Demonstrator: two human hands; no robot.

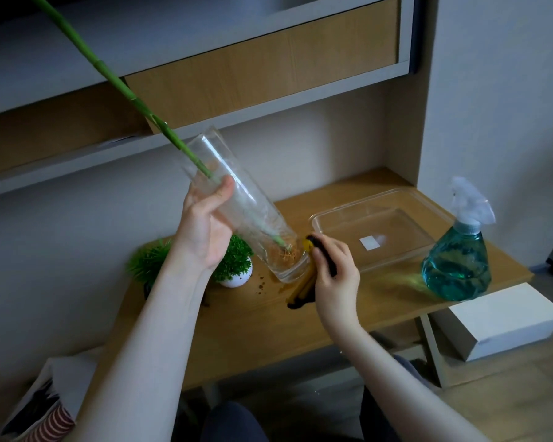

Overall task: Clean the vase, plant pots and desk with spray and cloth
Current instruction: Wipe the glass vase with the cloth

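My left hand (206, 223) grips a tall clear glass vase (256, 224), tilted to the upper left above the wooden desk (268, 317). A long green bamboo stalk (115, 78) runs out of the vase mouth toward the top left; its orange roots sit at the vase bottom. My right hand (334, 275) holds a black and yellow tool (313, 247) against the lower end of the vase. A spray bottle (457, 260) with blue-green liquid stands at the desk's right edge. Two small green plants in white pots (237, 275) stand behind my left wrist.
A clear plastic tray (406, 250) with a white sticker lies on the desk's back right. Small dark specks (261, 283) dot the desk near the pots. Shelves (205, 100) hang above. A white box (498, 320) sits on the floor at right, a bag (42, 406) at lower left.
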